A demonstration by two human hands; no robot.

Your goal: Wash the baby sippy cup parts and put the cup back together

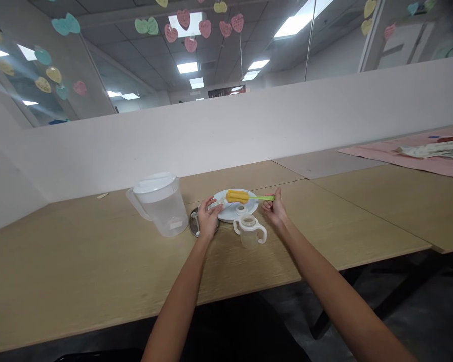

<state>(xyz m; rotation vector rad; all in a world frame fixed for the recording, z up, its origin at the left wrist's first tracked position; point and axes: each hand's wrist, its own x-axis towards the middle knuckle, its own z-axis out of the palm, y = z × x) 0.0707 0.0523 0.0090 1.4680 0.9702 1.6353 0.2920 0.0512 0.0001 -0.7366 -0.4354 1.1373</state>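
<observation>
My right hand (275,208) is closed on the green handle of a bottle brush with a yellow sponge head (237,196), held level above a white plate (226,215). At the plate's left side my left hand (208,218) has its fingers curled around a small whitish, see-through piece (222,201), whose kind I cannot make out. Just in front of the plate a clear cup with two white handles (249,236) stands upright without a lid. A small white ring-shaped part (241,209) lies at the plate's near edge.
Left of my hands stands a clear plastic pitcher (168,211) with a lid. Partly behind my left wrist lies a round metal dish (193,226) with a white part (196,217) in it. A pink cloth (385,152) covers the far right table, against the white wall (226,133).
</observation>
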